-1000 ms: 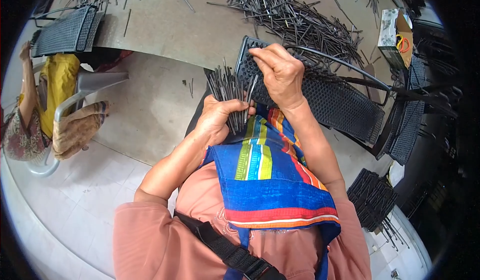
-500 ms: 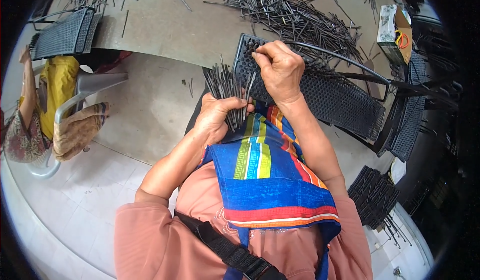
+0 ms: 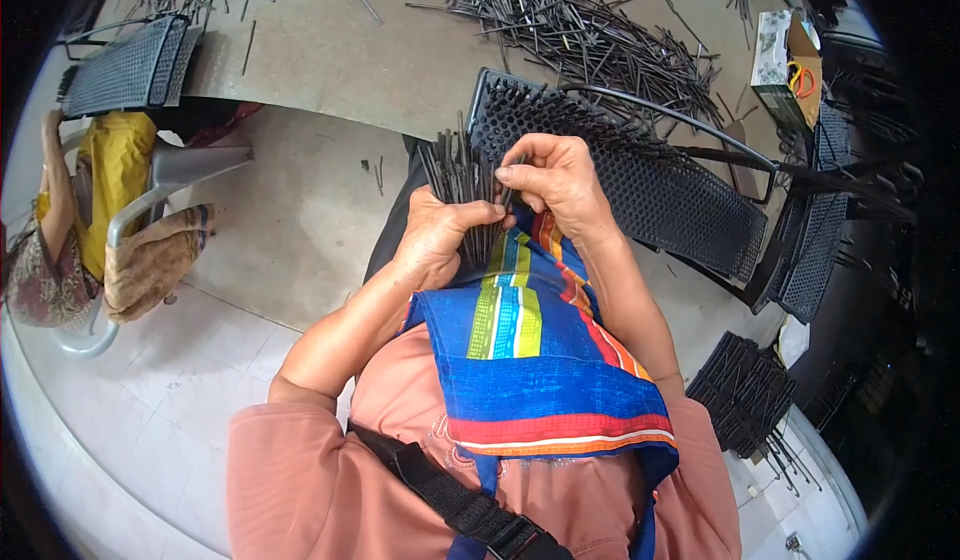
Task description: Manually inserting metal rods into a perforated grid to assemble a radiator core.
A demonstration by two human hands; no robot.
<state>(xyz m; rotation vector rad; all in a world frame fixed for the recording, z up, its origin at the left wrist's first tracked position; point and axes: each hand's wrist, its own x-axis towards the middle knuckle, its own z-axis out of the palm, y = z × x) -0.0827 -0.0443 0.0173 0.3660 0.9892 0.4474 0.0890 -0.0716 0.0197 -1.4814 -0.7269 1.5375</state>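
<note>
My left hand [image 3: 435, 230] is closed round an upright bundle of thin dark sticks [image 3: 455, 175], its thumb laid across them over my lap. The thumb and forefinger of my right hand [image 3: 560, 185] pinch together at the bundle's right side, on what looks like one dark stick, mostly hidden by the fingers. Just beyond is a black perforated rack [image 3: 690, 210], tilted and leaning at the table edge. Short dark stick ends stand up from the holes along its far side.
A large heap of loose dark sticks [image 3: 580, 40] lies on the table [image 3: 320, 55]. At the right, an open box [image 3: 785, 65] holds yellow-and-red-handled scissors. Another person's arm [image 3: 58, 165] shows at the left, near a second rack [image 3: 125, 65]. Bundled dark rods [image 3: 742, 390] stand low right.
My right hand has come back from the rack's far left corner, down and toward me, to the bundle. The left hand keeps its grip in nearly the same place.
</note>
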